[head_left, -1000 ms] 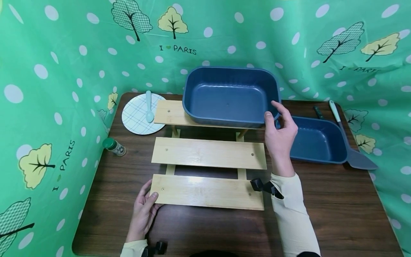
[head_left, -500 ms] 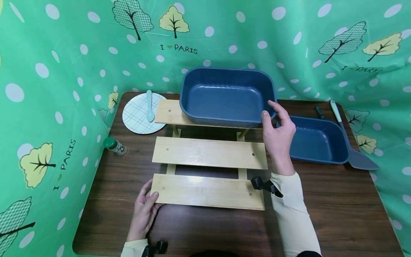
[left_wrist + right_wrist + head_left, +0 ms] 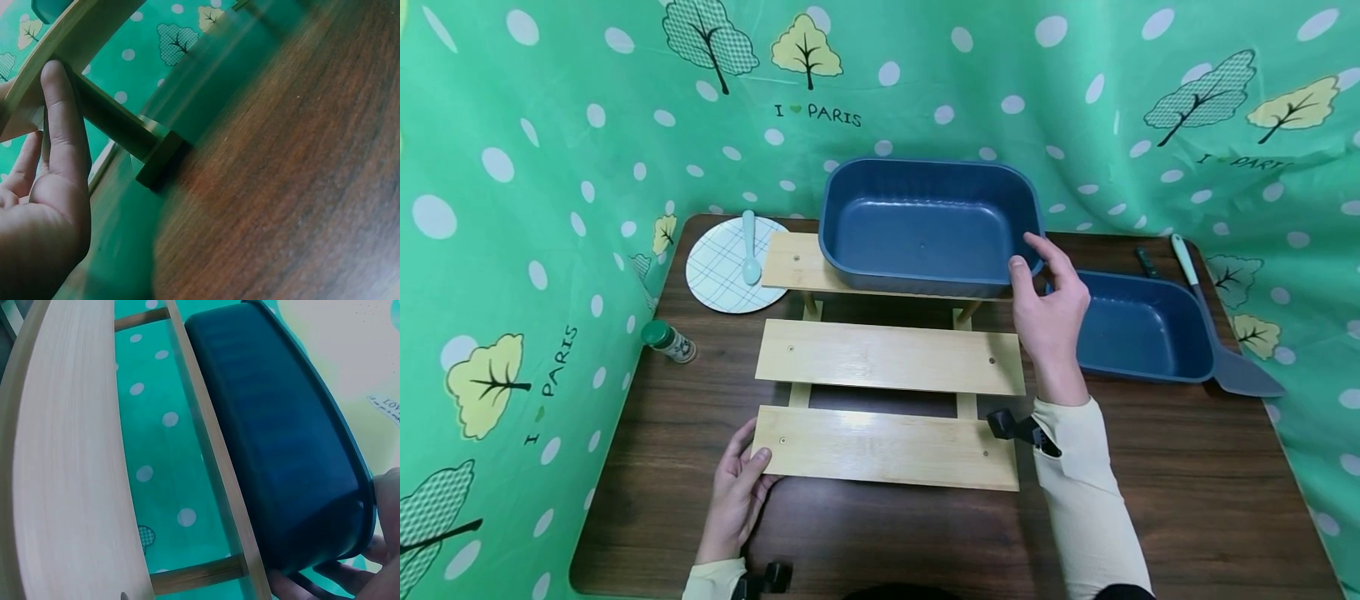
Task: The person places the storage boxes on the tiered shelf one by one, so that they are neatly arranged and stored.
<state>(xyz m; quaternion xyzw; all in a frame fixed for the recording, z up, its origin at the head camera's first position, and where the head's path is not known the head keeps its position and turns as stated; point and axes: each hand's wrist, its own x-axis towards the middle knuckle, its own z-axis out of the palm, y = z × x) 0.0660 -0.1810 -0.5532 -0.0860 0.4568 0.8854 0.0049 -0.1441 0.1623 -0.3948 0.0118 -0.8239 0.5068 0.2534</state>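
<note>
A green-capped bottle (image 3: 668,342) is standing on the table (image 3: 1187,483), near a round plate (image 3: 711,267) on which a light-blue spoon (image 3: 749,250) is lying. My left hand (image 3: 737,496) is gripping the left end of the lowest board of the wooden rack (image 3: 887,358), thumb above, fingers below. The blue bin (image 3: 925,233) is resting on the rack's top board. My right hand (image 3: 1051,321) is holding its right end, thumb and fingers curving around the rim. To the right, a second blue bin (image 3: 1138,325) is sitting on the table, a grey turner (image 3: 1243,375) lying alongside.
</note>
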